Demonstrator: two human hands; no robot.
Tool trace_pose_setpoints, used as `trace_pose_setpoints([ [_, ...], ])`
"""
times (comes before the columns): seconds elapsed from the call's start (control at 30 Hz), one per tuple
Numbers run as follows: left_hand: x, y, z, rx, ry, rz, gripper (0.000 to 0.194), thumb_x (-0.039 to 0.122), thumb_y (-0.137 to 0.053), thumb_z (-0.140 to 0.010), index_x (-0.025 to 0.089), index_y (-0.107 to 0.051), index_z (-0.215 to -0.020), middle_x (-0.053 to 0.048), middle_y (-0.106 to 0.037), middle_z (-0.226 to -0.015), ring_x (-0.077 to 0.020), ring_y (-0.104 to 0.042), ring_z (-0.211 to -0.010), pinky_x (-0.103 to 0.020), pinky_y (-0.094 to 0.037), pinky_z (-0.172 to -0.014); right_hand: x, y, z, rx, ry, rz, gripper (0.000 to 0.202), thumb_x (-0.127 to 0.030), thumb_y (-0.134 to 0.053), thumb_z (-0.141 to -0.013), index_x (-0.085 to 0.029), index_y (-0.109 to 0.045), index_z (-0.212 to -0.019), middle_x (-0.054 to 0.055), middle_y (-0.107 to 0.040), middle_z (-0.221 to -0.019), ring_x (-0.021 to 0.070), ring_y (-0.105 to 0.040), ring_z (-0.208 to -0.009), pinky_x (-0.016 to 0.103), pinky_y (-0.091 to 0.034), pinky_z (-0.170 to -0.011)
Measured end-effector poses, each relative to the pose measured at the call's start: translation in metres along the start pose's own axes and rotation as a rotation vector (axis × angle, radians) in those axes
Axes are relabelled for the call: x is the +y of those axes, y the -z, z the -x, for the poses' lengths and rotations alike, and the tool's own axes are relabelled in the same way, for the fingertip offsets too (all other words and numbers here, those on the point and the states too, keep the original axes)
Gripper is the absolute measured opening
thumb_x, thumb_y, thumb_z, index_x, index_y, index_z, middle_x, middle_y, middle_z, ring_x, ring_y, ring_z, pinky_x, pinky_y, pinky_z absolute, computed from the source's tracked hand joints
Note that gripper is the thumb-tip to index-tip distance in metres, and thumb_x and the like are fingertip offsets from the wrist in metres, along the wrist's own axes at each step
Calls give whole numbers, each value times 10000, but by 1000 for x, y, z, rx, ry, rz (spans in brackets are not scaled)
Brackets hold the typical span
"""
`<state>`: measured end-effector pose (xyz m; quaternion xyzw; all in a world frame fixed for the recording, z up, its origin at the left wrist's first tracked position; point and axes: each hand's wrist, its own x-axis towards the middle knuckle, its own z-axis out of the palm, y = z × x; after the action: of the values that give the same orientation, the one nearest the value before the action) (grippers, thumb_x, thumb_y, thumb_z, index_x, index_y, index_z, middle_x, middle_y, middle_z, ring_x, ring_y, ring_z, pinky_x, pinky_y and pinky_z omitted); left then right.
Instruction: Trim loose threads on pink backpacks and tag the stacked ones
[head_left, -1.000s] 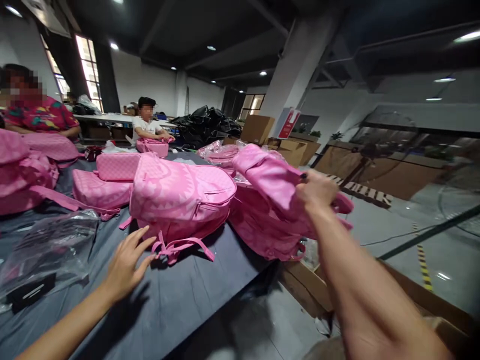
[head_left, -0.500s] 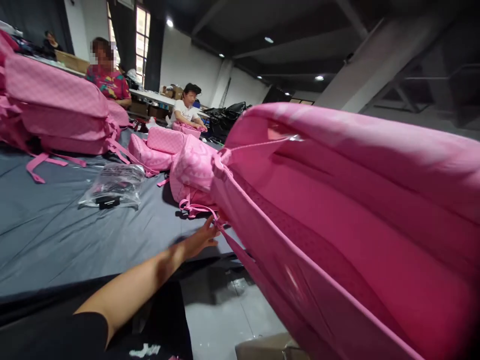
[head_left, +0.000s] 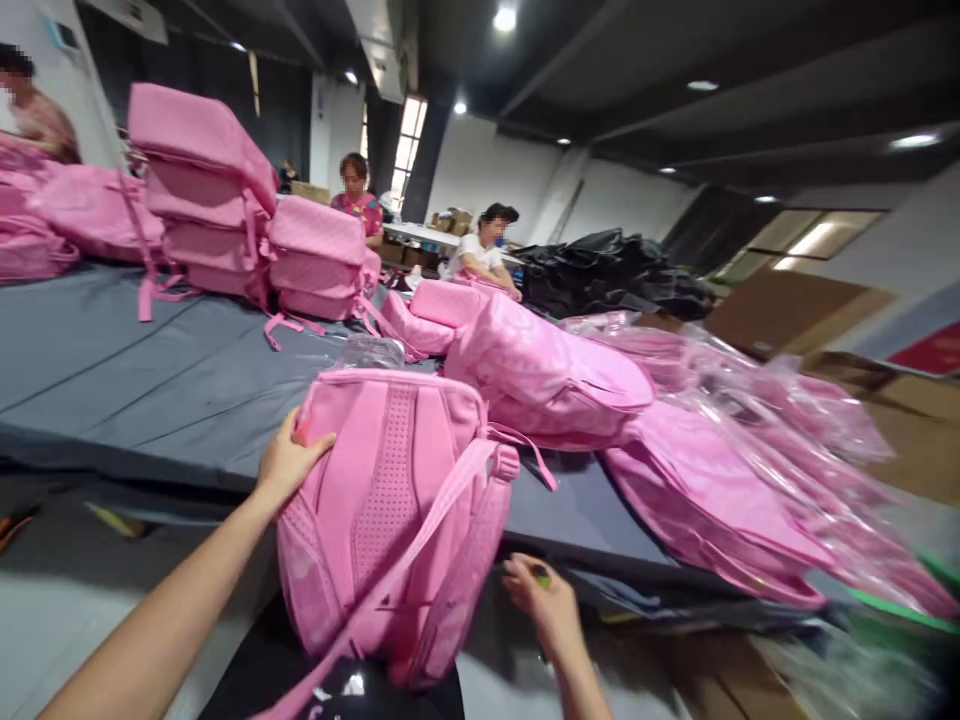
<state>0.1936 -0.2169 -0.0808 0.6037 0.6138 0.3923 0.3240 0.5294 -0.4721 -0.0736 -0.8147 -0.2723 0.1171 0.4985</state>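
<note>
A pink backpack [head_left: 390,500] stands upright at the near table edge, its padded back and shoulder straps facing me. My left hand [head_left: 292,455] grips its upper left side, thumb on the back panel and fingers behind. My right hand [head_left: 541,585] is right of the backpack, apart from it, with the fingers curled round a small yellow-green and dark thing that is too small to name. Behind the backpack, a clear plastic bag [head_left: 367,350] is partly hidden.
Pink backpacks are stacked [head_left: 206,190] at the left on the grey-covered table [head_left: 180,370]. More lie at the right [head_left: 555,370], beside plastic-wrapped ones [head_left: 750,420]. Cardboard boxes [head_left: 795,310] stand at the far right. Several people are behind the table.
The view has swung and pulled back. The backpack that filled the right side now stands before me with its back panel showing. My left hand has taken hold of it, and my right hand has appeared.
</note>
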Motion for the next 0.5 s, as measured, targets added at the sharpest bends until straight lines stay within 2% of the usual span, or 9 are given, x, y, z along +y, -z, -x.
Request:
trace_pose_setpoints([
  [0.07,-8,-5,1,-31,59,-198,795,589,-675,-766,201,-460,-1426,-156,-676,-1212,-381,-647,-1108,-489,-502,-928,-13,-4,5,-36,17,-12,355,-462,-605,-888,-131,-658,-1004,89,-720,-900,207,-695,-722,321,-557,-600],
  [0.13,-7,-14,4,-57,49,-228,742,582,-625,-810,213,-451,-1431,-143,-683,-1201,-364,-658,-1090,-450,-507,-906,-41,-18,20,-83,204,-10,329,-441,-583,-874,-152,-664,-1010,101,-742,-911,229,-717,-744,331,-565,-643],
  [0.17,-4,-18,6,-66,32,-227,738,583,-621,-812,224,-446,-1433,-136,-685,-1200,-359,-657,-1092,-437,-506,-902,-57,-33,31,-143,368,28,282,-386,-548,-894,-173,-667,-1036,94,-745,-966,224,-720,-812,332,-570,-718],
  [0.23,0,-22,9,-91,-17,-226,741,598,-609,-812,236,-439,-1435,-132,-686,-1197,-360,-652,-1100,-427,-502,-899,-86,-72,53,-380,649,199,271,-179,-492,-869,-206,-667,-1075,71,-738,-1079,206,-703,-962,313,-555,-833],
  [0.3,-3,-20,8,-118,-50,-215,736,612,-587,-816,221,-447,-1424,-139,-690,-1178,-360,-654,-1090,-424,-505,-889,-101,-110,65,-560,747,577,394,-45,-509,-775,-276,-670,-1049,11,-722,-1146,187,-666,-1070,275,-536,-864],
  [0.37,-13,-13,4,-135,-42,-208,730,625,-553,-826,194,-460,-1409,-144,-697,-1142,-352,-666,-1056,-420,-514,-877,-98,-127,59,-513,627,713,368,-3,-475,-785,-254,-688,-948,54,-731,-1090,203,-694,-965,278,-540,-753],
  [0.4,-19,-8,1,-141,-18,-223,752,637,-535,-830,173,-450,-1417,-153,-697,-1129,-353,-670,-1044,-426,-518,-875,-90,-125,50,-465,536,766,343,-3,-456,-805,-215,-687,-945,105,-730,-1058,218,-707,-889,292,-532,-699],
  [0.47,-29,1,-4,-133,47,-304,888,672,-518,-821,111,-342,-1485,-212,-661,-1188,-389,-649,-1089,-474,-513,-897,-67,-105,28,-386,349,845,278,-43,-445,-843,-127,-674,-977,190,-726,-974,247,-716,-791,309,-505,-637],
  [0.5,-31,5,-3,-97,58,-365,980,690,-524,-809,77,-251,-1522,-266,-595,-1283,-423,-606,-1160,-518,-495,-925,-54,-91,17,-375,272,874,243,-82,-456,-861,-110,-670,-975,197,-728,-926,257,-718,-783,306,-492,-628],
])
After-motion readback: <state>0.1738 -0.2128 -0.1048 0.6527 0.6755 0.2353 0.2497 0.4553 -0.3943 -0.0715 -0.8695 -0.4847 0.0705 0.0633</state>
